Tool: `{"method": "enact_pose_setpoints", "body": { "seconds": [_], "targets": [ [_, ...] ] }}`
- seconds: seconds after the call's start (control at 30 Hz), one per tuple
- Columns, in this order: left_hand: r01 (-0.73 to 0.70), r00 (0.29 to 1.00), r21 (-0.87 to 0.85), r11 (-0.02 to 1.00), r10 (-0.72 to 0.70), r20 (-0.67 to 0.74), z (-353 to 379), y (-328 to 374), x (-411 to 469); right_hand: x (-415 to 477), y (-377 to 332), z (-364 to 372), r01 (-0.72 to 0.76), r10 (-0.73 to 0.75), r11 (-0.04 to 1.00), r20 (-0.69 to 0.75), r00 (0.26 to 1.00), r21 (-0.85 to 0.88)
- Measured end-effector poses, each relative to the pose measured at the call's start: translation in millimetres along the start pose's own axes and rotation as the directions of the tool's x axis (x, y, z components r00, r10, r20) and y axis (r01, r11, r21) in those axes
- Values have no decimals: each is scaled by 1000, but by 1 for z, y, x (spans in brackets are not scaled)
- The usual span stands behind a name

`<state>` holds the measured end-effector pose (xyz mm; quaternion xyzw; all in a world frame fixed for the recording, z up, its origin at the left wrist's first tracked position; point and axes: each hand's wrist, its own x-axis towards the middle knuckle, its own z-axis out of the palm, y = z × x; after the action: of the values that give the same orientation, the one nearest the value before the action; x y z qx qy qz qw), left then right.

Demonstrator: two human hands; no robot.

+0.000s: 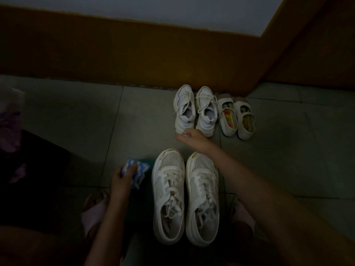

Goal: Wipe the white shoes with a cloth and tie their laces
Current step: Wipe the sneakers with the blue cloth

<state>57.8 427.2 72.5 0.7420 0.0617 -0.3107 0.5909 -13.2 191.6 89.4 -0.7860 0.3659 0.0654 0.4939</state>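
Near centre, the big white sneakers (185, 198) stand paired on grey tile (76, 116): perforated toes, flat laces, chunky soles. Left hand (123, 182) bunches a crumpled blue-and-white cloth (142, 169) just left. Right hand (190, 138) reaches the far small sneakers (194, 110); its grip's blurred, can't tell.

The right hand (190, 138) is blurred, so contact with the heel of the small white sneaker (184, 110) cannot be determined; the left hand (122, 182) covers part of the cloth (141, 170); the left frame edge cuts off a pale purple object (10, 116).
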Motion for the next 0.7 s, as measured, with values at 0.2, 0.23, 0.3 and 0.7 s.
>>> {"method": "enact_pose_setpoints", "body": {
  "seconds": [0.2,0.23,0.3,0.7],
  "targets": [
    [17,1000,-21,1000,-17,-25,-1,2,1,5,-10,10,51,-52,995,-12,999,-90],
    [23,999,-35,999,-24,-22,-1,3,0,5,-12,11,48,-49,997,-10,999,-66],
    [35,999,-56,998,-36,-18,-2,4,-1,5,-18,11,28,-28,999,4,1000,17],
    [-46,974,-157,986,9,-227,-48,15,14,-27,-68,73,144,-189,959,170,967,243]
  ]
}}
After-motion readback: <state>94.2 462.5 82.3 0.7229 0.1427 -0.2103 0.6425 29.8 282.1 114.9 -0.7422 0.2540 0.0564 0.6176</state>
